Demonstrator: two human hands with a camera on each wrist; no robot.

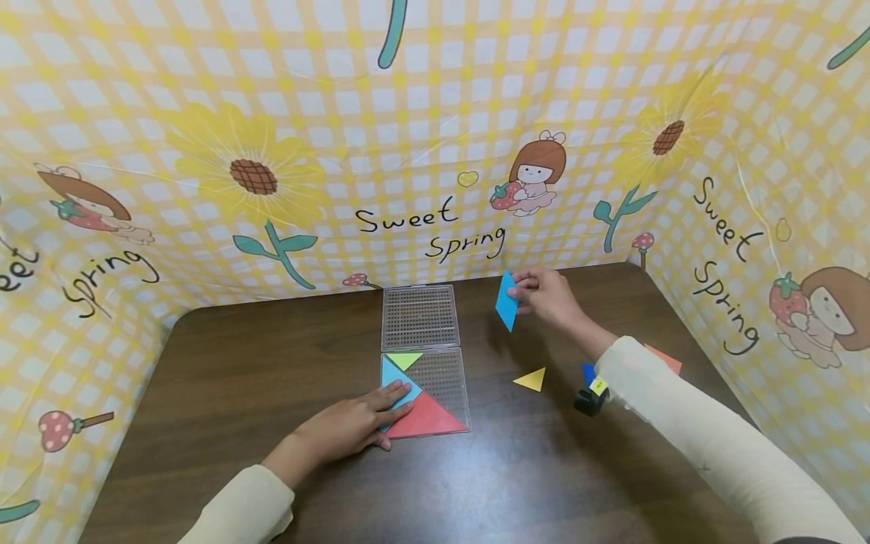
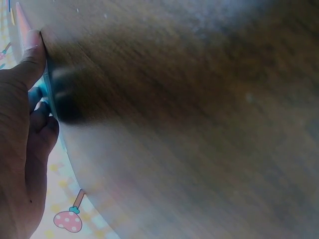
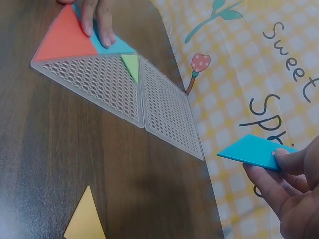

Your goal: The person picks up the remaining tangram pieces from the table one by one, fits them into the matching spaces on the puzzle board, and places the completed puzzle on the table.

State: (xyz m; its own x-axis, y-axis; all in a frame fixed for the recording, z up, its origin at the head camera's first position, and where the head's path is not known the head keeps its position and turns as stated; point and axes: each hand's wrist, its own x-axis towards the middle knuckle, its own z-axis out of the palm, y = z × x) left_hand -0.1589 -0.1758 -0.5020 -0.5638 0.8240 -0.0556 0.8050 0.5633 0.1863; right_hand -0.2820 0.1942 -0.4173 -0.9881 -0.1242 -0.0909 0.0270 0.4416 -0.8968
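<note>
My right hand pinches a light blue parallelogram tangram piece between thumb and fingers, above the table's back right of centre. In the right wrist view that piece is tilted, clear of the case. A clear hinged plastic case lies opened flat on the table. Its near half holds a red triangle, a light blue piece and a small green triangle. My left hand rests on the light blue piece with fingers extended, covering part of it and the red triangle's left side.
A yellow triangle lies right of the case. A dark blue piece and an orange piece are partly hidden by my right sleeve. Checked cloth walls the table's back and sides. The case's far half nearly reaches the back cloth.
</note>
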